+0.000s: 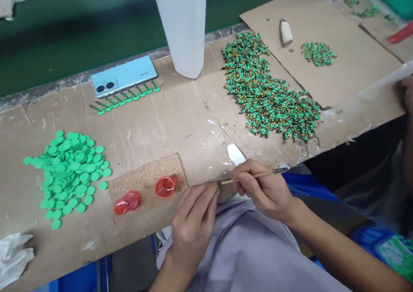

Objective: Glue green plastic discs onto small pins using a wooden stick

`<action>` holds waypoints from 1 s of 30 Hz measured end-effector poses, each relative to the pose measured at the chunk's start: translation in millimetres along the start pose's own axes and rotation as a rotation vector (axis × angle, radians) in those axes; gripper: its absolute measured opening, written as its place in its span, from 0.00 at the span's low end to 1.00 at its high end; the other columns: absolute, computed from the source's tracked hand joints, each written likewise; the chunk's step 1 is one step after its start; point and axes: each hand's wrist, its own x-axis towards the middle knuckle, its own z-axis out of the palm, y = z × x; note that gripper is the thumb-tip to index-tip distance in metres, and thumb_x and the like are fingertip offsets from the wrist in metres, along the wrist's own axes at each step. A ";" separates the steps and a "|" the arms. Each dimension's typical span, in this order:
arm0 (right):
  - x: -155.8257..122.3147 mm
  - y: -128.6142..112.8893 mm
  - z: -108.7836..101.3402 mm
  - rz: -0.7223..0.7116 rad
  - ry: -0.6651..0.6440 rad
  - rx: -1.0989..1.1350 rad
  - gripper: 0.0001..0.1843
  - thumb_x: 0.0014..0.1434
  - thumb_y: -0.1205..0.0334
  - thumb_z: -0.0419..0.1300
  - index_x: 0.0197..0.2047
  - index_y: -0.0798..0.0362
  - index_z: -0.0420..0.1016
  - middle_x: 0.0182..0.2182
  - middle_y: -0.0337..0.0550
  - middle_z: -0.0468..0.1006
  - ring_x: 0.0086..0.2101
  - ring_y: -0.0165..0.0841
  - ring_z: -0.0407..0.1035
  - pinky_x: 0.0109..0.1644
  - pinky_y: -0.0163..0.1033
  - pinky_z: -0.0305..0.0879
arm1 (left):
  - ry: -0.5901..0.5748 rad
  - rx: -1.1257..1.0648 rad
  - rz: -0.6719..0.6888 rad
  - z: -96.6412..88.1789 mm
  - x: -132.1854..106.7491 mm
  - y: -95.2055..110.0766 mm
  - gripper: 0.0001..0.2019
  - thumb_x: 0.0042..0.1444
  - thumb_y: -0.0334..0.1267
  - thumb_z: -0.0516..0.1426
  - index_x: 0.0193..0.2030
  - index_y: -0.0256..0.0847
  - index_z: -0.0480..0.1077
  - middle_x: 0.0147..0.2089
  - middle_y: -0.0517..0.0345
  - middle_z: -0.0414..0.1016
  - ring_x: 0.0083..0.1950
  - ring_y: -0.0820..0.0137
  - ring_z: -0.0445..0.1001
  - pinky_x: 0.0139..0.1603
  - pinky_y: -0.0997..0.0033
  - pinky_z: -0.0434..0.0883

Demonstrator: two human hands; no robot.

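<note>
My left hand (192,223) is at the table's near edge, its fingertips pinched on a tiny green piece (218,187). My right hand (261,188) is closed round a thin stick-like tool (258,175), whose tip points left at that green piece. Both hands hover over my lap, just in front of the cardboard-covered table (180,124). Two small red caps (146,194) rest on a cork mat (145,180) left of my left hand.
A heap of green discs (69,171) lies at the left. A large pile of small green-and-gold parts (267,89) is at the right, a smaller one (318,53) beyond it. A blue phone (124,76), a row of assembled green pieces (125,98) and a white container (182,25) stand behind.
</note>
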 end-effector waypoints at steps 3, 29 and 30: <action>0.1 4.6 4.6 -0.037 -0.016 0.036 0.12 0.77 0.59 0.52 0.40 0.51 0.70 0.26 0.35 0.74 0.24 0.27 0.68 0.29 0.32 0.63 | -0.023 0.027 0.014 -2.1 0.1 0.5 0.12 0.63 0.21 0.63 0.52 0.35 0.78 0.46 0.51 0.85 0.46 0.68 0.84 0.50 0.70 0.82; 24.0 8.1 -12.3 -0.133 -0.310 0.012 0.18 0.80 0.57 0.46 0.40 0.51 0.72 0.32 0.40 0.80 0.31 0.32 0.73 0.37 0.36 0.65 | -0.061 0.050 -0.058 -7.4 -3.7 3.3 0.16 0.61 0.19 0.65 0.52 0.37 0.78 0.47 0.53 0.84 0.46 0.68 0.83 0.46 0.69 0.81; 24.2 8.1 -12.1 -0.131 -0.317 0.012 0.18 0.80 0.57 0.46 0.41 0.51 0.72 0.32 0.40 0.80 0.31 0.32 0.74 0.37 0.37 0.66 | -0.063 0.049 -0.058 -7.6 -3.6 3.3 0.15 0.61 0.19 0.65 0.52 0.37 0.78 0.46 0.53 0.84 0.45 0.68 0.83 0.46 0.69 0.82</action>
